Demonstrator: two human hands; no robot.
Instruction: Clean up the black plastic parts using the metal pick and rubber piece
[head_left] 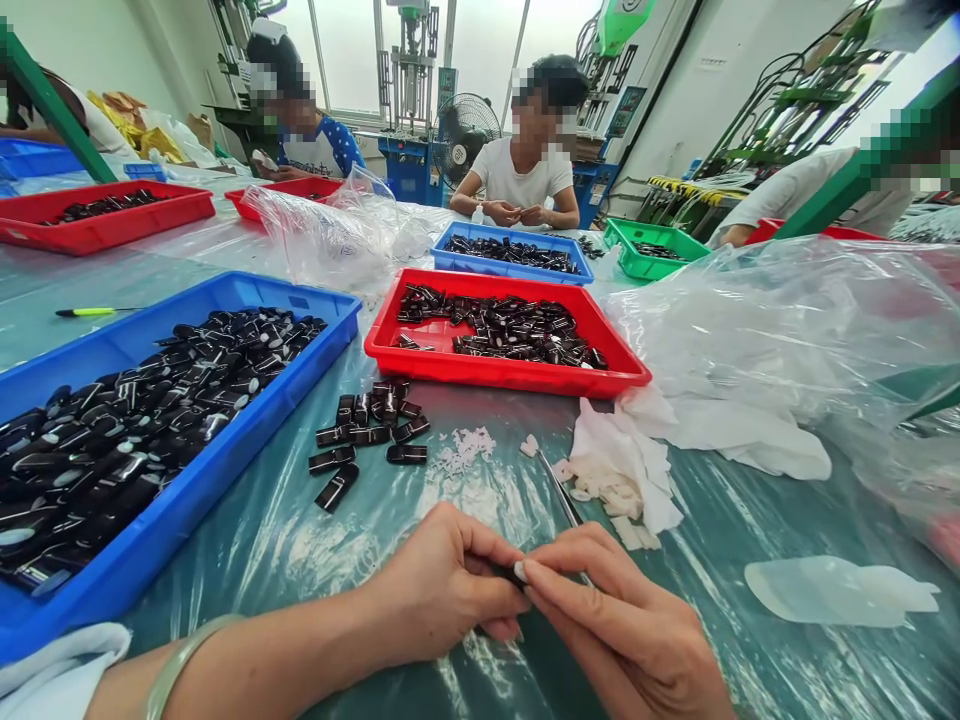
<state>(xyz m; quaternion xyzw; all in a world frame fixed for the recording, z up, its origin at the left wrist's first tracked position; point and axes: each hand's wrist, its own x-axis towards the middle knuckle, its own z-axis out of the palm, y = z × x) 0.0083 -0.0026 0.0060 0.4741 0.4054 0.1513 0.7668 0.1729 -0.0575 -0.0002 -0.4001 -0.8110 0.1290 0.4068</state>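
Note:
My left hand [450,590] is closed, pinching a small black plastic piece [511,576] mostly hidden by the fingers. From the right, the fingertips of my right hand [622,620] press together on the same piece. A small whitish spot shows at the fingertips; I cannot tell whether it is a nail or a pad. Metal tweezers [556,488] slope down behind my right hand, and whether its fingers grip them is unclear. Beyond my hands lie loose black pieces [369,434], pale scraps [465,450] and a crumpled white cloth [622,460].
A blue tray [187,515] of black pieces stands left, and a red tray [510,372] ahead. A translucent bottle [825,590] lies right, below clear plastic sheeting [795,330]. Farther back are another blue tray [510,268], a green tray [652,265] and several seated people.

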